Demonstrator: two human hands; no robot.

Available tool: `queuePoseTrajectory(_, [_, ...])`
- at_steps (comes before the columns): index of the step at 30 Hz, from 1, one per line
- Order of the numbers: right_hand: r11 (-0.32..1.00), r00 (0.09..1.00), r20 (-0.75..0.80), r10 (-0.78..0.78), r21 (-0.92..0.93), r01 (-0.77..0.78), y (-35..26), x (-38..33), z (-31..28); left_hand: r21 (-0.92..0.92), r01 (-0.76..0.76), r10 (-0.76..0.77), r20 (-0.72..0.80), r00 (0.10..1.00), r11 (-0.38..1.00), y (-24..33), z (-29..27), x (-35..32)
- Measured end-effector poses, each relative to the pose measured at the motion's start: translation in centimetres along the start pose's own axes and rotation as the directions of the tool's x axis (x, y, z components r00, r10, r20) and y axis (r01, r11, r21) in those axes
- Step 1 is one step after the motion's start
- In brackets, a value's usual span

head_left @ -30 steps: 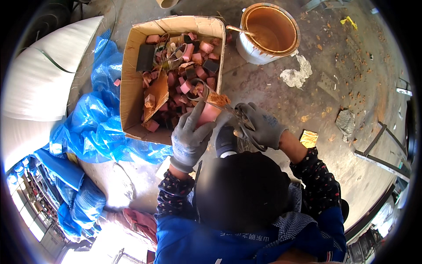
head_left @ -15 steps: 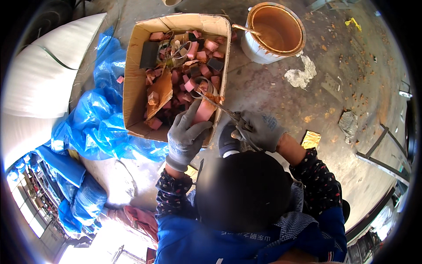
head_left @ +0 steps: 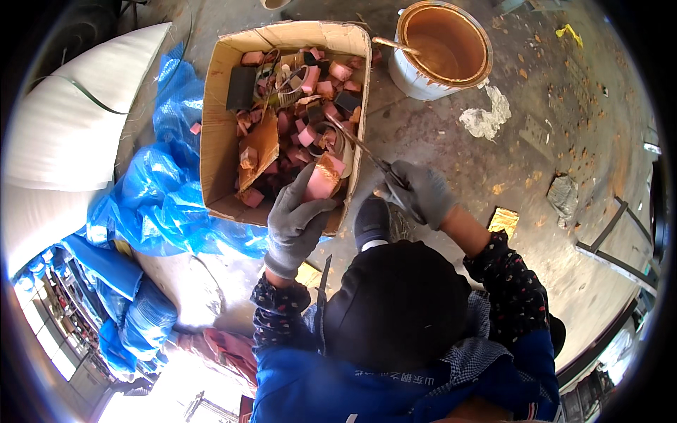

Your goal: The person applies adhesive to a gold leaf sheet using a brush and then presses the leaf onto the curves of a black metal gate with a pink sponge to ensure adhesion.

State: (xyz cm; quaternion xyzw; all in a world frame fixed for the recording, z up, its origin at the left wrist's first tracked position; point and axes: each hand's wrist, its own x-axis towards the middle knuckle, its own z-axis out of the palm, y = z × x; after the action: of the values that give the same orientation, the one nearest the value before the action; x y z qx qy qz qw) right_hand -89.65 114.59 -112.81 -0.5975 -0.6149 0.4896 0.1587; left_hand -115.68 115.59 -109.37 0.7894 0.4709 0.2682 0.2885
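Note:
My left hand (head_left: pixel 296 222), in a grey glove, grips a pink foam block (head_left: pixel 323 182) with a rough brown face, over the near right corner of a cardboard box (head_left: pixel 213 141). My right hand (head_left: pixel 421 192), gloved too, is closed around what look like long dark shears (head_left: pixel 361 145). Their blades point up and left across the box's right wall, apart from the held block. Inside the box lie many small pink foam pieces (head_left: pixel 306 135), dark pieces, and a brown-stained flap (head_left: pixel 261 149). My fingers partly cover the shears' handles.
A white bucket (head_left: pixel 415 83) with brown inside and a stick across its rim stands right of the box. Blue plastic wrap (head_left: pixel 151 190) lies on the left, beside a white sheet (head_left: pixel 63 134). Crumpled white scrap (head_left: pixel 486 116) and a gold-coloured piece (head_left: pixel 503 221) lie on the floor.
The shears have come away from the block, with their tip now farther up over the box. The block has turned in my left hand, showing more of its brown face.

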Motion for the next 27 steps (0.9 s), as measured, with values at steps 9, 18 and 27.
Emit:
queuePoseTrajectory(9, [0.992, 1.0, 0.011, -0.021, -0.121, 0.023, 0.8, -2.6, -2.8, -0.504, 0.07, -0.102, -0.037, 0.994, 0.861, -0.3, 0.8, -1.3])
queuePoseTrajectory(18, [0.976, 0.978, 0.065, -0.197, -0.082, 0.202, -1.8, -2.8, -3.1, -0.682, 0.127, -0.141, 0.035, 0.989, 0.721, 0.3, 1.1, -1.5])
queuePoseTrajectory(27, [0.961, 0.966, 0.094, -0.242, -0.117, 0.252, -2.2, -2.8, -2.7, -0.707, 0.131, -0.122, 0.064, 0.99, 0.695, 0.0, 1.0, -1.6])
